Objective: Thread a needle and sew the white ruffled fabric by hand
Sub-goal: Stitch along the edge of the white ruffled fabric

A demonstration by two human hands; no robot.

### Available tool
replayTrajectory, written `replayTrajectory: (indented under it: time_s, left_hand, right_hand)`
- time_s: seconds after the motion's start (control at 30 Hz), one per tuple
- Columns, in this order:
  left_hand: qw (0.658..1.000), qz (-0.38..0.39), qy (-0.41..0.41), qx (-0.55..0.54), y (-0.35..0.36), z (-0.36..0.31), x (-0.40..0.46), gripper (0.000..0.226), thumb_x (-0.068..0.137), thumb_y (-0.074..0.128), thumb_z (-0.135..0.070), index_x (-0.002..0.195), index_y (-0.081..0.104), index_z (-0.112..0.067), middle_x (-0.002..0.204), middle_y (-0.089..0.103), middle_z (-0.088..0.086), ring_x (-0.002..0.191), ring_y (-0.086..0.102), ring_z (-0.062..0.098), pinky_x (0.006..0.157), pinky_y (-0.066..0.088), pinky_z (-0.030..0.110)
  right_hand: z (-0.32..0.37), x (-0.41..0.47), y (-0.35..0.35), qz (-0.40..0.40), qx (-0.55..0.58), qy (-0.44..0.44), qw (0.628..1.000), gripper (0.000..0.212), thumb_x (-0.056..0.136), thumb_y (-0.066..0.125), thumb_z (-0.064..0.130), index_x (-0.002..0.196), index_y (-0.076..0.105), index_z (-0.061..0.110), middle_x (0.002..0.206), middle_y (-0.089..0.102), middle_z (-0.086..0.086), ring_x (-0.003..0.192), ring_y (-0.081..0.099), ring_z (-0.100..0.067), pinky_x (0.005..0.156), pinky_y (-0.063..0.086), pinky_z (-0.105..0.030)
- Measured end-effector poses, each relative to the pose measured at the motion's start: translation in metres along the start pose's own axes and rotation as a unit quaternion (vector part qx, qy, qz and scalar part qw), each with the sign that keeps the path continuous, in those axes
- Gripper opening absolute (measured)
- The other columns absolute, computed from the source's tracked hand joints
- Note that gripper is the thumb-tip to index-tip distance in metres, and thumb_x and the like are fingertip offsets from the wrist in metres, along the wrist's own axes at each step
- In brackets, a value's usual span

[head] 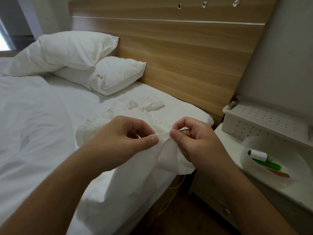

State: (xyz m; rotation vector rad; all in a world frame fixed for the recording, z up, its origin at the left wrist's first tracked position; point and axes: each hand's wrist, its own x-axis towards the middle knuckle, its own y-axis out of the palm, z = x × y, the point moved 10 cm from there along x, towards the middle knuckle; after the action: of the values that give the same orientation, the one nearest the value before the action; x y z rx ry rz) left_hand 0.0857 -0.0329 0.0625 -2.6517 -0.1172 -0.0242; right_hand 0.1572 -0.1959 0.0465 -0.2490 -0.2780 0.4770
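The white ruffled fabric (108,116) lies on the bed and is lifted at its near end between both hands. My left hand (125,134) pinches a fold of it between thumb and forefinger. My right hand (194,139) pinches the same fold from the right, and a thin dark needle (186,131) shows between its curled fingers. A pale thread (177,185) hangs down below the fabric over the bed's edge.
A white bowl (250,145) on the nightstand at right holds a white thread spool (258,155), a green tool (269,165) and an orange one (279,173). A perforated white box (260,121) stands behind it. Two pillows (76,50) lean on the wooden headboard (186,53).
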Motion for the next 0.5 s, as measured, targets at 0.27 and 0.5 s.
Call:
replayTrajectory:
  time_s: [0.27,0.5]
  left_hand:
    - [1.0,-0.007,0.001,0.03,-0.0016,0.0006,0.0006,0.015,0.094,0.077,-0.036,0.088,0.084,-0.024,0.084,0.08,0.002,0.086,0.079,0.024,0.087,0.065,0.051]
    - [0.999,-0.007,-0.001,0.041,-0.0015,0.0006,0.0004,0.015,0.095,0.076,-0.035,0.088,0.085,-0.024,0.083,0.081,-0.001,0.083,0.079,0.016,0.087,0.066,0.045]
  right_hand:
    - [-0.003,0.0009,-0.0046,-0.025,-0.045,-0.003,0.999,0.007,0.1,0.066,0.029,0.095,0.067,0.025,0.069,0.065,-0.006,0.06,0.06,-0.006,0.055,0.045,-0.013]
    - [-0.0004,-0.0001,-0.0046,-0.023,-0.055,-0.004,0.998,0.006,0.1,0.065,0.027,0.095,0.067,0.024,0.067,0.062,-0.008,0.057,0.056,-0.004,0.054,0.044,-0.012]
